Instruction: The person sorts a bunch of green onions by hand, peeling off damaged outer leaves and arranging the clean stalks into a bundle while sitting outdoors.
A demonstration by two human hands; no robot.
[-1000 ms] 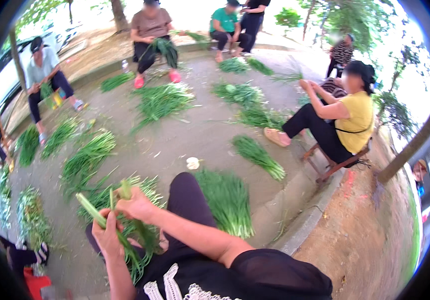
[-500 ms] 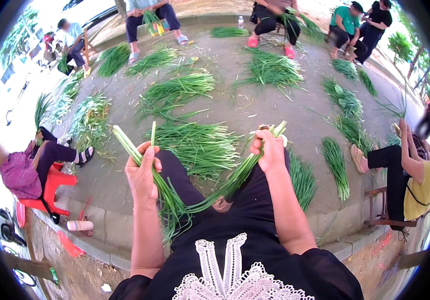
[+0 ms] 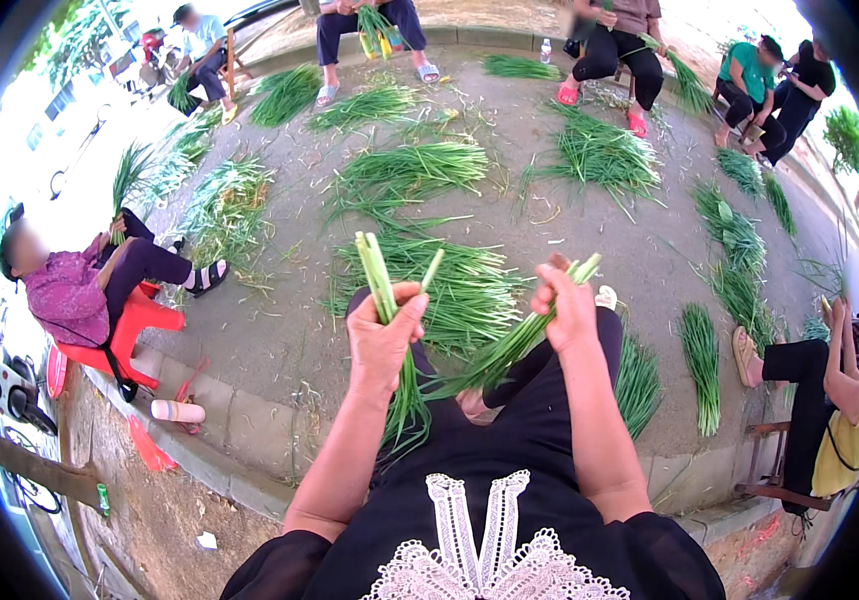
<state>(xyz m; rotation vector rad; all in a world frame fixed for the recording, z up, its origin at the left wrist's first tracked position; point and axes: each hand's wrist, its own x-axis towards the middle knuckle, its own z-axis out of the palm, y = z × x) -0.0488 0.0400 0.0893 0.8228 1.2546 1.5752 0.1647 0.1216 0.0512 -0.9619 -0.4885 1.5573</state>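
My left hand [image 3: 385,340] is closed around a bunch of green chives [image 3: 376,275]. Their pale stem ends point up, one stem standing apart by the thumb, and the leaves hang below the fist. In my right hand [image 3: 565,305] is a second bunch of chives [image 3: 510,350], its cut ends showing past the fingers at upper right. The leaves of this bunch slant down toward the left one. Both hands are above my lap. Just beyond my knees lies a loose heap of chives [image 3: 480,295], and beside my right leg rests another bundle [image 3: 638,385].
More chive piles [image 3: 420,165] cover the pavement ahead. A person on a red stool [image 3: 140,325] sits at left, another on a wooden chair [image 3: 770,470] at right; others work at the far side. A pale bottle [image 3: 178,411] lies on the kerb at left.
My two hands have come closer together, the left one moving right with its chives. The whole view has swung a little, so the surroundings sit farther right.
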